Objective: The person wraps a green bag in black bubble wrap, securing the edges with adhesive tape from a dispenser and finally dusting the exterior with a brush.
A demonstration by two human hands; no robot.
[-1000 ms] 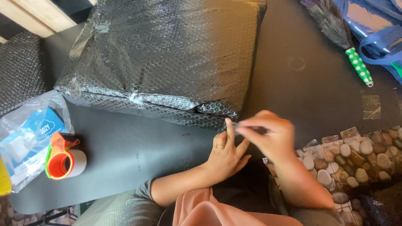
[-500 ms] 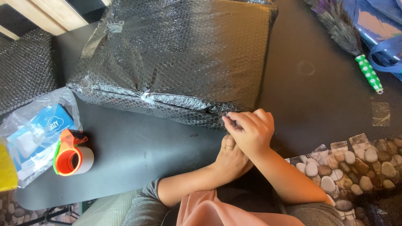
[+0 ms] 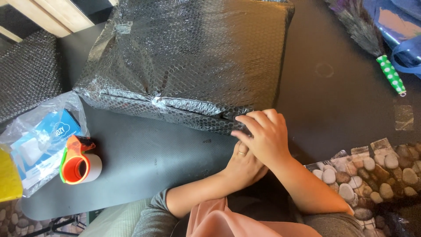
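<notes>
A large package wrapped in bubble wrap [image 3: 188,61] lies on a dark mat [image 3: 144,158], with a taped seam along its near side. My right hand [image 3: 263,136] rests on the package's near right corner, fingers slightly spread and pressing on the end of the seam. My left hand [image 3: 243,164], with a ring on one finger, lies just under the right hand, against the same corner. Its fingertips are hidden by the right hand. I cannot see anything held in either hand.
An orange tape dispenser with a white roll [image 3: 79,164] stands on the mat at the left, next to a clear bag holding a blue box [image 3: 37,140]. A feather duster with a green dotted handle [image 3: 388,72] lies at the far right. A pebble-patterned sheet [image 3: 372,175] lies at the near right.
Both hands have moved from in front of the package up to its near right corner. The right hand, which pinched a thin strip before, now presses on the seam.
</notes>
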